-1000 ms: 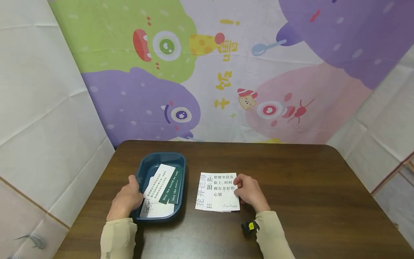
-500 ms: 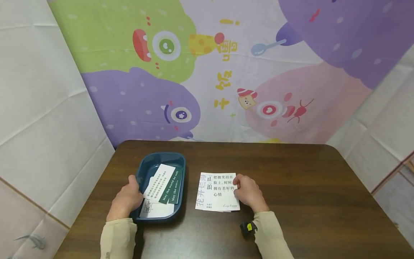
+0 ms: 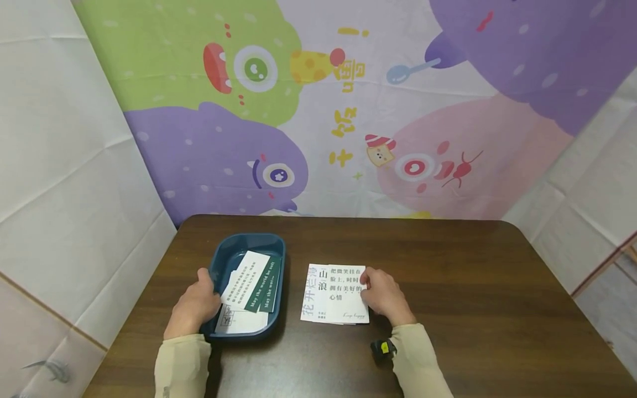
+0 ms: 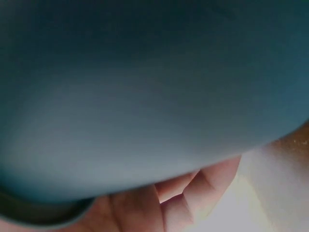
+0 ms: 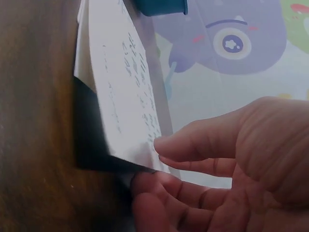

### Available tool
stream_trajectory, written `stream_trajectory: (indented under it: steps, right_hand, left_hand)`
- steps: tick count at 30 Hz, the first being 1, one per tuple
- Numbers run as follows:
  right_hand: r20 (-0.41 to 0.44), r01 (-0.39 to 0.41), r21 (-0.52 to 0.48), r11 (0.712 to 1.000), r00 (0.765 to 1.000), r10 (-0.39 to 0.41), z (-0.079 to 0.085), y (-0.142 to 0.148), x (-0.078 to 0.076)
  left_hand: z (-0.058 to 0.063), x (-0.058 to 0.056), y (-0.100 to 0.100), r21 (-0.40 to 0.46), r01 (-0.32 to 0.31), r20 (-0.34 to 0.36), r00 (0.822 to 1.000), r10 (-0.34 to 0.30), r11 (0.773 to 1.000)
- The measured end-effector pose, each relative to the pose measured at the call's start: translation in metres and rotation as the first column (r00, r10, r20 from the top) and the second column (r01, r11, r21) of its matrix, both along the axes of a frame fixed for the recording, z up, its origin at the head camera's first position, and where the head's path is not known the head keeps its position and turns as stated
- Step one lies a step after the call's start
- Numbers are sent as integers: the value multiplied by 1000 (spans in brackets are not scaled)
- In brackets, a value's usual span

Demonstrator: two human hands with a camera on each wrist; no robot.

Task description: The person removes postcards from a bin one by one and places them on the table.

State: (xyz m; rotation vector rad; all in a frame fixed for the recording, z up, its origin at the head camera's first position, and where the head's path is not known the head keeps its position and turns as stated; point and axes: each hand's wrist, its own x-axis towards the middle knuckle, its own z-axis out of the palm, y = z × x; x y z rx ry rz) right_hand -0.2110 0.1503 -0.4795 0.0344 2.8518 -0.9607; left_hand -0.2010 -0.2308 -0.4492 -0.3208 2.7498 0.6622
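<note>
My left hand (image 3: 193, 307) grips the left rim of a dark blue plastic tray (image 3: 217, 255) on the table. The left wrist view shows fingers (image 4: 212, 186) curled beneath the tray's blue wall (image 4: 145, 130). Inside lie several printed cards, among them green ones (image 3: 266, 284) with white English lettering. My right hand (image 3: 385, 296) pinches the right edge of a white card (image 3: 343, 309) with Chinese characters. In the right wrist view the thumb (image 5: 198, 140) lies over this card's near end, which is lifted off the table. Other cards peek out beneath it at the left and bottom.
A brown wooden table (image 3: 473, 287) has rounded far corners. Behind it hangs a cartoon-printed cloth (image 3: 343, 110), and white cloths (image 3: 74, 121) stand at the sides. A small black device with a yellow mark (image 3: 382, 349) sits at the right wrist.
Little differs. Both hands and the tray stay in place, apart from very slight shifts of the right hand. The small script on the top white card looks different between frames, too small to read surely.
</note>
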Motion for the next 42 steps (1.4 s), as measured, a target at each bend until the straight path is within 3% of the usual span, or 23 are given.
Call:
stream_trajectory:
  steps: [7,18,42]
  right_hand:
    - [-4,-12,-11,1000,1000,12,0,3,0]
    - [-25,-58,49,997,998,60,0,-1,-2]
    - [-8,-75,92,993,997,76,0,-5,1]
  left_hand:
    - [0,0,1,8,-6,3,1000,6,1000]
    - [2,0,0,10,-2,4,1000,2,1000]
    - [2,1,0,19,-2,5,1000,2,1000]
